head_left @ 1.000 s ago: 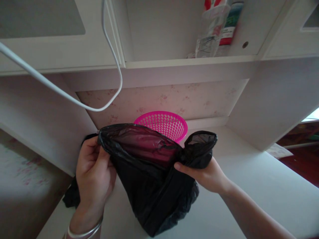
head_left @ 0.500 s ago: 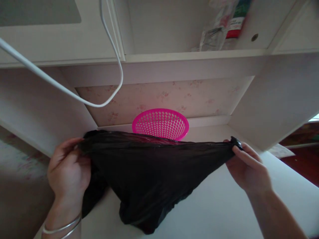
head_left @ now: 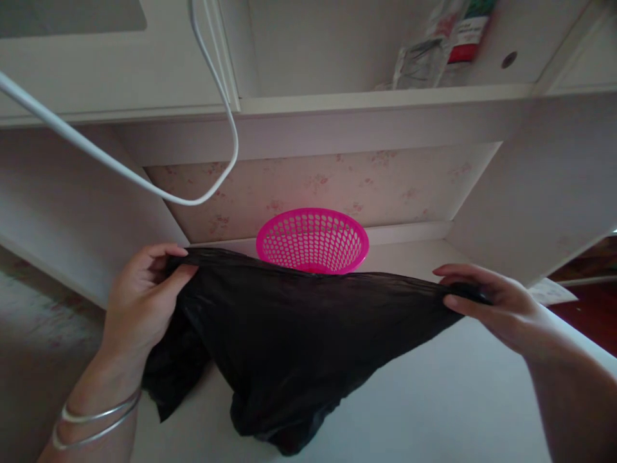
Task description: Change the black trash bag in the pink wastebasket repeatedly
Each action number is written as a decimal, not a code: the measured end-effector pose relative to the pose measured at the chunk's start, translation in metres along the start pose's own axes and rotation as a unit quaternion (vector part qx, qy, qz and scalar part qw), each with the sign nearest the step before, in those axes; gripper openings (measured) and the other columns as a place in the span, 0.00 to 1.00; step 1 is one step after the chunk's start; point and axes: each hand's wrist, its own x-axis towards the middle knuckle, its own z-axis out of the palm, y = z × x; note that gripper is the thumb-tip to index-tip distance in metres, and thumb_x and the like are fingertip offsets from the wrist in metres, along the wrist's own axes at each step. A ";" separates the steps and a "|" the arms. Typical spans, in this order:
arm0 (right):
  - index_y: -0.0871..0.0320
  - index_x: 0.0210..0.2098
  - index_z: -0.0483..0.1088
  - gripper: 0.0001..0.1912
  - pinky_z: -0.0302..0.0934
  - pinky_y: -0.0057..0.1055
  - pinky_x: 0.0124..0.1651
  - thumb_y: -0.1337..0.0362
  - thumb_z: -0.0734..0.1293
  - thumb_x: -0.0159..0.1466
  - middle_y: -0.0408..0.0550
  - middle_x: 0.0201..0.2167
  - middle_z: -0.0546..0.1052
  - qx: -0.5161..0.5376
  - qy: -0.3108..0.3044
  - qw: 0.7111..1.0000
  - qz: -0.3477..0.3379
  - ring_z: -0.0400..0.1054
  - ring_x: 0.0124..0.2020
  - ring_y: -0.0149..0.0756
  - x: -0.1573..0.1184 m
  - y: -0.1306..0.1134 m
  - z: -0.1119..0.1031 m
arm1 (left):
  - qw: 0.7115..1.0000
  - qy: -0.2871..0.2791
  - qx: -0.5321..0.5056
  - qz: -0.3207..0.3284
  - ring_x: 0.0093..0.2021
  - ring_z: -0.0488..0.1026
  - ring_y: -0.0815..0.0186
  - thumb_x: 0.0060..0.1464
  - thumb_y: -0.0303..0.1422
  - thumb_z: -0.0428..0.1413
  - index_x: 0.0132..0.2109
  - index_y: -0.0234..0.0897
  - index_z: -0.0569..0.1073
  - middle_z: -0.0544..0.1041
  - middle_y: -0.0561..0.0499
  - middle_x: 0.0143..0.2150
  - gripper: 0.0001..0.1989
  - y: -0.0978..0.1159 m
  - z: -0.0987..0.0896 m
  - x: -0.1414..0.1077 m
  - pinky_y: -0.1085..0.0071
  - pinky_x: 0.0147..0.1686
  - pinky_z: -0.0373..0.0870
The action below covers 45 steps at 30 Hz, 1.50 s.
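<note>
A black plastic bag (head_left: 308,328) hangs stretched between my two hands, its top edge pulled nearly straight and its lower part bunched. My left hand (head_left: 144,296) is closed on the bag's upper left corner, thumb in front; a loose fold dangles below it. At the upper right corner, my right hand (head_left: 486,302) pinches the bag between thumb and fingers. Behind the bag stands a bright pink perforated plastic basket (head_left: 313,241); its lower part is hidden by the bag.
A white cable (head_left: 144,183) loops down at the upper left. Above runs a white shelf (head_left: 385,101) holding a clear plastic package (head_left: 419,61) and a red, white and green item (head_left: 470,38). White side panels flank the white tabletop (head_left: 424,392); floral wallpaper (head_left: 318,183) covers the back.
Both hands have shifted their grip: the left fingers and thumb now fold over the bag's edge, and the right hand has moved outward. Less of the bag's opening shows.
</note>
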 end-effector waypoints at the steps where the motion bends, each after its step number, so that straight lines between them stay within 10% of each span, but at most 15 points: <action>1: 0.52 0.35 0.83 0.20 0.71 0.26 0.29 0.58 0.85 0.44 0.50 0.31 0.81 0.004 0.008 1.000 -0.015 0.75 0.30 0.38 0.001 -0.004 -0.004 | 1.000 0.006 -0.016 -0.006 0.27 0.76 0.69 0.38 0.26 0.74 0.37 0.35 0.81 0.80 0.53 0.28 0.16 -0.001 -0.001 0.004 0.79 0.25 0.72; 8: 0.54 0.21 0.74 0.16 0.67 0.30 0.24 0.61 0.84 0.46 0.47 0.23 0.76 0.077 0.024 0.987 -0.140 0.71 0.23 0.34 0.005 -0.039 -0.006 | 0.985 0.075 -0.140 -0.061 0.25 0.76 0.69 0.33 0.18 0.67 0.39 0.34 0.81 0.81 0.55 0.27 0.21 0.012 0.008 0.009 0.77 0.25 0.78; 17: 0.54 0.23 0.75 0.14 0.65 0.28 0.26 0.66 0.83 0.45 0.44 0.23 0.74 0.152 0.201 0.950 -0.181 0.71 0.25 0.31 0.019 -0.050 -0.009 | 0.981 0.088 -0.170 -0.022 0.29 0.79 0.67 0.41 0.15 0.63 0.39 0.36 0.80 0.85 0.54 0.32 0.18 0.027 -0.008 0.004 0.73 0.28 0.79; 22: 0.50 0.46 0.81 0.31 0.74 0.45 0.48 0.43 0.81 0.47 0.57 0.49 0.81 0.119 -0.015 0.989 -0.088 0.76 0.51 0.52 0.020 -0.043 -0.002 | 0.976 0.053 -0.208 -0.046 0.33 0.79 0.65 0.46 0.20 0.62 0.39 0.38 0.82 0.85 0.53 0.34 0.14 0.025 -0.011 0.001 0.71 0.32 0.80; 26: 0.46 0.61 0.75 0.44 0.74 0.46 0.53 0.51 0.84 0.45 0.56 0.58 0.80 0.033 -0.156 0.987 -0.016 0.76 0.55 0.55 0.019 -0.037 0.005 | 0.967 0.021 -0.214 -0.135 0.36 0.81 0.62 0.52 0.34 0.64 0.47 0.36 0.83 0.86 0.48 0.39 0.14 0.025 -0.011 -0.004 0.71 0.31 0.81; 32: 0.52 0.32 0.83 0.12 0.76 0.29 0.37 0.61 0.84 0.49 0.47 0.30 0.84 0.138 0.035 0.989 -0.026 0.79 0.31 0.38 0.021 -0.023 0.027 | 0.968 0.095 -0.147 -0.179 0.22 0.76 0.66 0.39 0.24 0.68 0.30 0.36 0.79 0.82 0.54 0.26 0.08 0.012 -0.015 -0.003 0.74 0.22 0.78; 45: 0.48 0.35 0.83 0.17 0.76 0.25 0.40 0.74 0.79 0.49 0.41 0.34 0.85 0.267 0.188 0.942 -0.078 0.81 0.34 0.31 0.014 -0.048 0.025 | 0.962 0.094 -0.202 -0.158 0.29 0.78 0.68 0.36 0.18 0.62 0.38 0.40 0.82 0.83 0.55 0.31 0.19 0.024 0.006 -0.017 0.75 0.29 0.81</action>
